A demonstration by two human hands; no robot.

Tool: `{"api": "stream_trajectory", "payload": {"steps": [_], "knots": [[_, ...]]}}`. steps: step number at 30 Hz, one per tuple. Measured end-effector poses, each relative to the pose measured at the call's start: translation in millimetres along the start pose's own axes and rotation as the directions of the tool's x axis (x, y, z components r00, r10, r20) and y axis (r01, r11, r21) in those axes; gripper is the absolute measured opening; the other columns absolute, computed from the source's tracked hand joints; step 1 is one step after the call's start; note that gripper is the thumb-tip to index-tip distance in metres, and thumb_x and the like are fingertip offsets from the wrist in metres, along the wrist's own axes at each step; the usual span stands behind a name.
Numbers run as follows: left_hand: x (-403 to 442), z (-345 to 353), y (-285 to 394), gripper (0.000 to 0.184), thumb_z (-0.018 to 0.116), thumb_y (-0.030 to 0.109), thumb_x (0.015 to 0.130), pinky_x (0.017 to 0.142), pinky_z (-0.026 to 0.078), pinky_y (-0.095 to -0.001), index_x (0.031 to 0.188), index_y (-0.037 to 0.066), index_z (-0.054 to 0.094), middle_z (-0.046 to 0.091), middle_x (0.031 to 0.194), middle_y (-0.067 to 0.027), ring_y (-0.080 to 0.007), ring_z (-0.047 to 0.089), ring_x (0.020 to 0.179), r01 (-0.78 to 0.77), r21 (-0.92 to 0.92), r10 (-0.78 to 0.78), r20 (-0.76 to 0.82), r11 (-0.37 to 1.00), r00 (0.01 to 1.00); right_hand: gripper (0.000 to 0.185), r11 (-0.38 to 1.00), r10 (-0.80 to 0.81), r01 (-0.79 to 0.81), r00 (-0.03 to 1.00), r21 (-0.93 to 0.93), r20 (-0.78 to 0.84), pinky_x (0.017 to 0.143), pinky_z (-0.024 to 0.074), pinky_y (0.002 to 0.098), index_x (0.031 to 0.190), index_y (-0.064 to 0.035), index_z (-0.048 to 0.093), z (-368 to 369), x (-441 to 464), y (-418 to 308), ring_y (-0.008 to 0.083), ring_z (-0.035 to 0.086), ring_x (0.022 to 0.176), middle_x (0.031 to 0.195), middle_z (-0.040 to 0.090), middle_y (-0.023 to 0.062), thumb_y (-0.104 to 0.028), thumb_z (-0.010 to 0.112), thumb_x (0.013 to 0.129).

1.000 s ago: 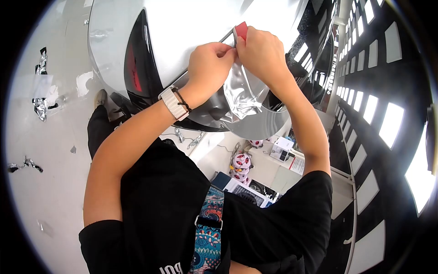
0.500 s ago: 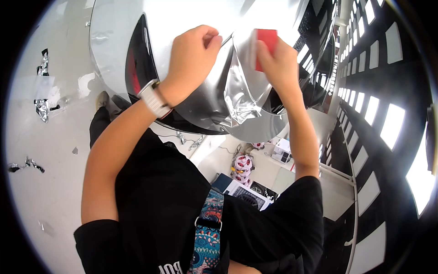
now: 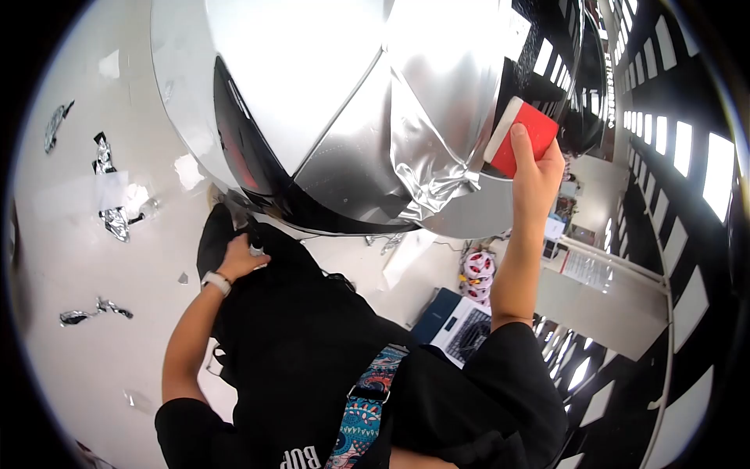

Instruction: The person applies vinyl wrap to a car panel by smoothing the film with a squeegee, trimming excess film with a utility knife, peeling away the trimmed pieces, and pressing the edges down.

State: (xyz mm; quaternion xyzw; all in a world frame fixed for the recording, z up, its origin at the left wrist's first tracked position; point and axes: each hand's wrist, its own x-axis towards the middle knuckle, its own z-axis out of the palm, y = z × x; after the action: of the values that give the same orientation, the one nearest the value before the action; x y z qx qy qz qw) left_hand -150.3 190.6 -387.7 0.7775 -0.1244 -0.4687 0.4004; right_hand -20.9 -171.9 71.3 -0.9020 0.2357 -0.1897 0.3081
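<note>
My right hand [image 3: 535, 176] is closed on a red squeegee [image 3: 536, 134] with a pale edge, thumb flat on its face. It is held off the right side of a car's rounded corner. Silvery film [image 3: 426, 129] covers part of the car's panel [image 3: 336, 168], crumpled into creases at its lower end. My left hand [image 3: 244, 259] is down by my thigh, its fingers curled round a small dark item with a pale part; its kind is unclear. A dark-tinted car light [image 3: 242, 133] curves along the panel's left side.
Crumpled strips of film [image 3: 116, 223] lie scattered on the pale floor [image 3: 86, 266] at left. Below the car, red-and-white round items [image 3: 477, 273] are stacked near a dark blue box [image 3: 437, 314]. A glossy black wall with light panels [image 3: 683, 148] stands at right.
My left hand has dropped from above the car panel to beside my thigh. My right hand has carried the squeegee right and downward, off the film.
</note>
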Motion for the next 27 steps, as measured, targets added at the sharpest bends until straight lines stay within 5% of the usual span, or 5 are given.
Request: {"api": "stream_trajectory", "payload": {"steps": [3,7,15,21,27], "knots": [[42,90,-64,0.083,0.09,0.044,0.069,0.102,0.051,-0.0444,0.123,-0.01,0.058,0.067,0.122,-0.0298,-0.0439,0.066,0.115,-0.096,-0.19,0.093,-0.023,0.977,0.995,0.024,0.998,-0.062,0.062,0.998,-0.007,-0.003,0.076,0.0519,0.026,0.109,0.0016,0.07,-9,-8,10,0.0078,0.063,0.084,0.095,0.072,0.0035,-0.02,0.072,0.099],[22,83,8,0.06,0.083,0.046,0.081,0.087,0.056,-0.0467,0.103,-0.007,0.068,0.074,0.096,-0.0273,-0.043,0.072,0.097,0.22,-0.233,-0.294,-0.364,0.947,0.884,0.025,0.999,-0.038,0.039,0.999,0.005,-0.023,0.072,0.0518,0.0236,0.109,0.0004,0.071,-21,-27,24,0.0064,0.063,0.079,0.092,0.071,0.0019,-0.023,0.074,0.099],[-30,84,-18,0.022,0.071,0.015,0.085,0.07,0.055,-0.0433,0.091,-0.003,0.06,0.068,0.073,-0.0192,-0.0366,0.071,0.074,-0.098,-0.328,-0.128,-0.603,0.939,0.788,0.027,0.987,-0.057,0.04,0.993,0.153,0.107,0.074,0.0519,0.0239,0.11,0.0024,0.069,-29,-55,63,0.0062,0.063,0.082,0.095,0.072,0.0027,-0.023,0.071,0.1],[-85,-47,67,0.008,0.065,0.006,0.092,0.08,0.055,-0.0328,0.094,0.0,0.06,0.073,0.092,-0.012,-0.0192,0.071,0.082,-0.362,-0.624,-0.077,-0.563,0.692,0.823,0.026,0.934,-0.112,0.09,0.993,0.346,0.045,0.072,0.0524,0.0269,0.107,0.0036,0.07,-16,-59,51,0.0086,0.063,0.078,0.087,0.072,0.0054,-0.021,0.07,0.099],[-111,-170,196,0.051,0.046,0.009,0.091,0.076,0.051,-0.0338,0.14,0.0,0.051,0.061,0.138,-0.0148,-0.0227,0.067,0.079,-0.522,-0.727,0.182,-0.497,0.447,0.849,0.027,0.91,-0.164,0.145,0.986,0.387,0.016,0.071,0.0525,0.0269,0.108,0.004,0.07,-2,-53,14,0.0088,0.063,0.077,0.085,0.072,0.0055,-0.021,0.072,0.098]]}}
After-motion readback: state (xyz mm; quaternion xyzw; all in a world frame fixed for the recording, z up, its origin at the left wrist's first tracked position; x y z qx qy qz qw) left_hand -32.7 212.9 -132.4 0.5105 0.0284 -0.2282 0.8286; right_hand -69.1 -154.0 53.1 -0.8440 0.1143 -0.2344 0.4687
